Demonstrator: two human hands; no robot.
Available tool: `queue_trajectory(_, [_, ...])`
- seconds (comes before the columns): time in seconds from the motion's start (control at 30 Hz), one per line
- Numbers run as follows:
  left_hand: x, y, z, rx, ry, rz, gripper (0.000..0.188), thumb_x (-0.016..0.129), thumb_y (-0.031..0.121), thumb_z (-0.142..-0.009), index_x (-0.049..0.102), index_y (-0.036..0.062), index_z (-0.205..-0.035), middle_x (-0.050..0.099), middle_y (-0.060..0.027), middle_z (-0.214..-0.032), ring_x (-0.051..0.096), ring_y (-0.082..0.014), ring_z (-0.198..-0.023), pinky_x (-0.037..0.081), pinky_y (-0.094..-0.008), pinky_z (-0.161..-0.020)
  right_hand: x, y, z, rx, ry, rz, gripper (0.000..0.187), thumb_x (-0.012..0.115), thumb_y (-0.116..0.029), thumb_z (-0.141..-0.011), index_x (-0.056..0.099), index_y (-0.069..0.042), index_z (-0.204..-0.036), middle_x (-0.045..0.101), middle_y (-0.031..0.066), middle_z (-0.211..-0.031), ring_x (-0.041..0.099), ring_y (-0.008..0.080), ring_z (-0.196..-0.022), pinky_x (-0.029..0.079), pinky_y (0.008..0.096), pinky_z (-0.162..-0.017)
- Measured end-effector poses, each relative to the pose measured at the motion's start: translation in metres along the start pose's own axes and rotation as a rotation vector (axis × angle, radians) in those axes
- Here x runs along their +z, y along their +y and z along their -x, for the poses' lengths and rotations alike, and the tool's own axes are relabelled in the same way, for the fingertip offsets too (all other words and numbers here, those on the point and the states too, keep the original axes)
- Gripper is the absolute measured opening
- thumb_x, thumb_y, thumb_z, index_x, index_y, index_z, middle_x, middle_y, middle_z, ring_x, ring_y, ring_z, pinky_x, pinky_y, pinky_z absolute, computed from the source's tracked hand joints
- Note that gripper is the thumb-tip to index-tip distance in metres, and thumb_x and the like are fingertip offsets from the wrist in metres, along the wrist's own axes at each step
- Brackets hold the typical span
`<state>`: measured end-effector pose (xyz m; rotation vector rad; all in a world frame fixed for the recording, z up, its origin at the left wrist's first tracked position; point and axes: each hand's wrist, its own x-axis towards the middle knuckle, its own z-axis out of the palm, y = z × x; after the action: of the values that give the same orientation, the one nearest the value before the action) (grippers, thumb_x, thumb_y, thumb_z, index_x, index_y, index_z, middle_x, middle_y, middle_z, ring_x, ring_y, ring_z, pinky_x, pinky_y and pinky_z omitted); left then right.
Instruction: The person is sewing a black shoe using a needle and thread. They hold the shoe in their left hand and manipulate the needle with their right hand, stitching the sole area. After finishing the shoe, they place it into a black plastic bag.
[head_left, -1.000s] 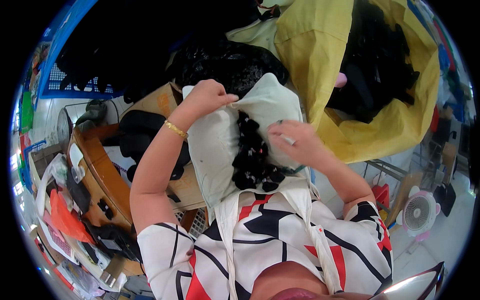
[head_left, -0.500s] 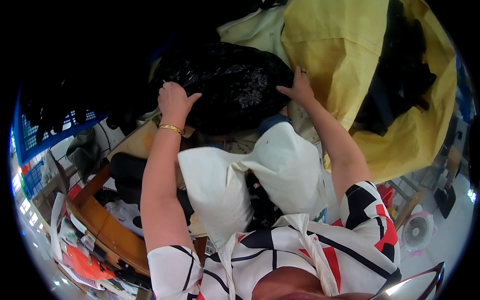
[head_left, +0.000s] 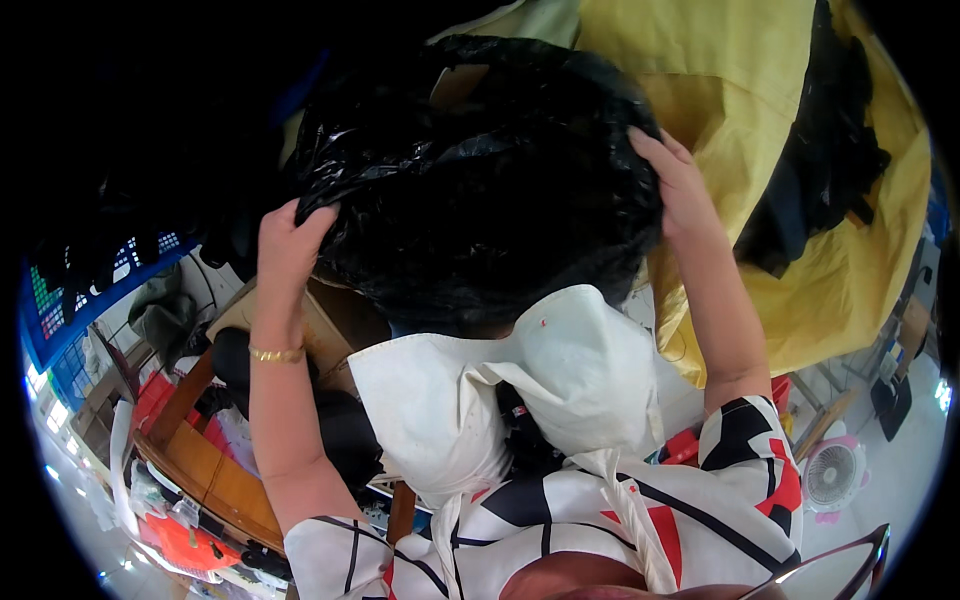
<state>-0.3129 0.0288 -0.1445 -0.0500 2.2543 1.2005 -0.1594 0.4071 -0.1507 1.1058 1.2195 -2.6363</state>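
Between my two hands a black plastic bag is spread wide, its shiny, crinkled rim standing up. My left hand pinches the rim on the left side, thumb pressed to the fingers. On the right, my right hand grips the opposite side, with its thumb on the near face and its fingers partly hidden behind. A small tan patch shows at the bag's far side; I cannot make out what it is. The inside is too dark to read.
A large yellow sheet-like sack with black material in it stands at the right. A white apron bulges below the bag. To the left are a wooden chair and a blue mesh crate. A pink-white fan stands lower right.
My hands have moved apart, the left one leftward and down, the right one rightward. Between them the bag has spread wider and come closer. The small pale bits seen on it earlier no longer show.
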Motion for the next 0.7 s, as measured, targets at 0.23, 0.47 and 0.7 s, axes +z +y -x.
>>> queue_trajectory(0.23, [-0.031,0.048,0.027,0.042,0.151,0.323,0.011,0.068,0.010,-0.087,0.072,0.0017,-0.094,0.066,0.0027,-0.080,0.056,-0.0049,-0.072,0.044,-0.0189,-0.070,0.030,-0.047,0.046,-0.029,-0.132,-0.205,0.035,0.052,-0.017,-0.098,0.054,0.003,-0.126,0.066,0.0135,-0.115,0.067,0.0220,-0.100,0.056,0.0365,-0.089])
queue_trajectory(0.47, [-0.048,0.048,-0.008,0.097,0.279,0.503,0.024,0.068,0.012,-0.087,0.068,-0.0027,-0.105,0.070,-0.0068,-0.098,0.064,-0.0131,-0.084,0.049,-0.0250,-0.079,0.035,-0.041,0.045,0.000,-0.113,-0.301,0.034,0.055,-0.018,-0.097,0.055,0.003,-0.125,0.067,0.0127,-0.115,0.067,0.0220,-0.100,0.056,0.0369,-0.090])
queue_trajectory(0.7, [0.003,-0.007,-0.084,0.285,0.386,-0.308,0.035,0.070,0.028,-0.082,0.067,-0.0019,-0.098,0.068,-0.0175,-0.086,0.065,-0.0282,-0.079,0.050,-0.0345,-0.075,-0.028,0.027,-0.027,-0.159,0.207,0.829,0.028,0.063,-0.016,-0.092,0.059,-0.002,-0.115,0.068,0.0099,-0.104,0.065,0.0239,-0.093,0.050,0.0322,-0.083])
